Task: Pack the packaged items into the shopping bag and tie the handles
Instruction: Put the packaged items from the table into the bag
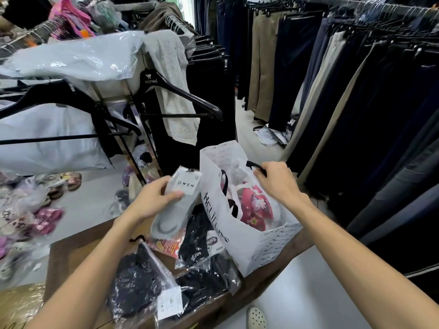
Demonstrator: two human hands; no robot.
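Observation:
A white shopping bag (251,243) with black lettering stands open on a brown table (71,252). Pink packaged items (255,206) lie inside it. My right hand (276,181) pinches the bag's black handle (255,166) at the far rim and holds the mouth open. My left hand (154,198) grips a grey sock pack (177,203) labelled OWEN, just left of the bag's opening. On the table below lie a black lace pack (137,283), several black packaged items (202,264) and a red pack (168,245).
Racks of dark and beige trousers (356,91) fill the right side. A rack with black hangers (180,91) and plastic-wrapped clothes (66,58) stands behind the table. Loose packaged goods (31,217) lie on a white surface at left. A shoe (256,318) shows below.

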